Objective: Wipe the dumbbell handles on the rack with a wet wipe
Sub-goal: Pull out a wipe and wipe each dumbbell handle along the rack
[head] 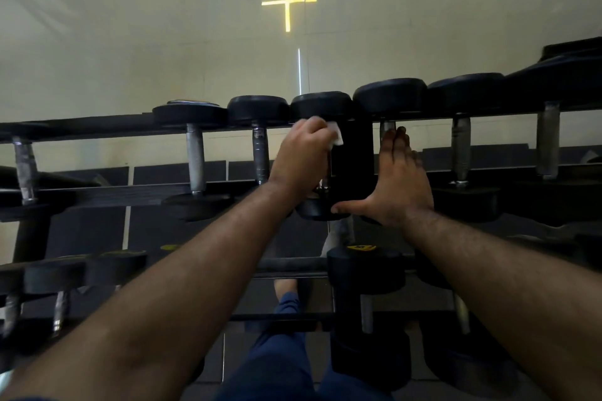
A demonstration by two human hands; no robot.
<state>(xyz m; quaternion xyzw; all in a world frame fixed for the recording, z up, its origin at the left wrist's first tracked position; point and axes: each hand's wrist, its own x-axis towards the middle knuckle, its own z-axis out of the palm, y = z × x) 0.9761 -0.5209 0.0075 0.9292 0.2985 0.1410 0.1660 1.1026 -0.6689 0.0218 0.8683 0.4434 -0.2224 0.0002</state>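
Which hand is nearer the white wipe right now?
Left. The left hand grips the wipe against a dumbbell handle; the right hand lies flat, open, on the next dumbbell over.

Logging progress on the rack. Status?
Left hand grips wipe round a top-row handle. Right hand open, flat on the next dumbbell. Nothing in the way.
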